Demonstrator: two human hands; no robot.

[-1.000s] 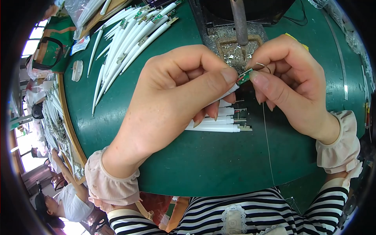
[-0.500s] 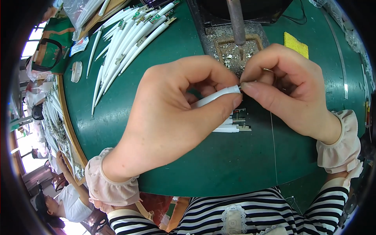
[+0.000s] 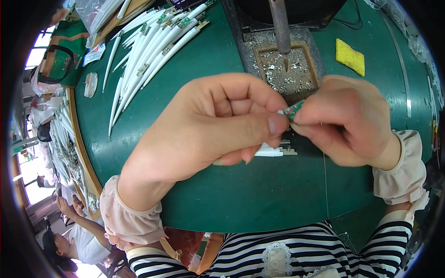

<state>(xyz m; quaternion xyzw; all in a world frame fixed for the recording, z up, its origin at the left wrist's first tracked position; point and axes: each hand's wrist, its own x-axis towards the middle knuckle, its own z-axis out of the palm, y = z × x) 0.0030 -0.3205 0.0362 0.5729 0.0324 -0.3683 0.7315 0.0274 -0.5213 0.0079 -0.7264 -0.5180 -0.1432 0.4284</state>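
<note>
A small green board (image 3: pixel 293 110) is pinched btwn left hand (image 3: pixel 218 127) & right hand (image 3: pixel 345 123), both closed on it, above the green table (image 3: pixel 259 199), just below the solder tray (image 3: pixel 286 69). White tubes (image 3: pixel 273 150) are seen beneath the hands; more tubes (image 3: pixel 148 46) are piled upper left. A yellow sponge (image 3: pixel 350 56) is lying apart, upper right.

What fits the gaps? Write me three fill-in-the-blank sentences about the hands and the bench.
1. The left hand and right hand pinch a small ____ circuit board between them.
2. The yellow sponge lies on the ____ table.
3. The soldering iron points down at a tray of ____ scraps.

Missing words: green; green; metal
</note>
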